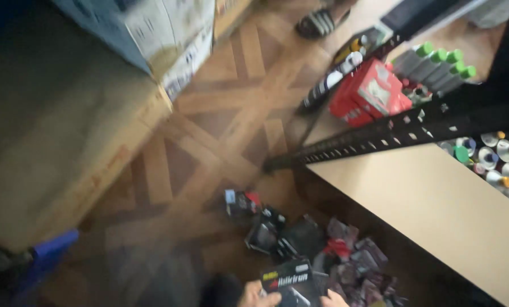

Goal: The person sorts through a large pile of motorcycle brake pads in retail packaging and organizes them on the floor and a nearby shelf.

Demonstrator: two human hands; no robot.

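At the bottom edge my left hand (258,295) and my right hand (333,299) together hold a flat black package (291,282) with printed lettering. Only the fingers of each hand show; the rest is cut off by the frame. Just beyond the package lies a heap of similar small dark and red packets (317,244) on the wooden floor. The picture is motion-blurred.
A beige shelf board (436,210) on a black perforated metal frame (379,136) stands at right, with red boxes (371,91), green-capped spray cans (436,65) and more cans (496,156). Large cardboard boxes (67,142) fill the left. A sandal (317,23) lies far off.
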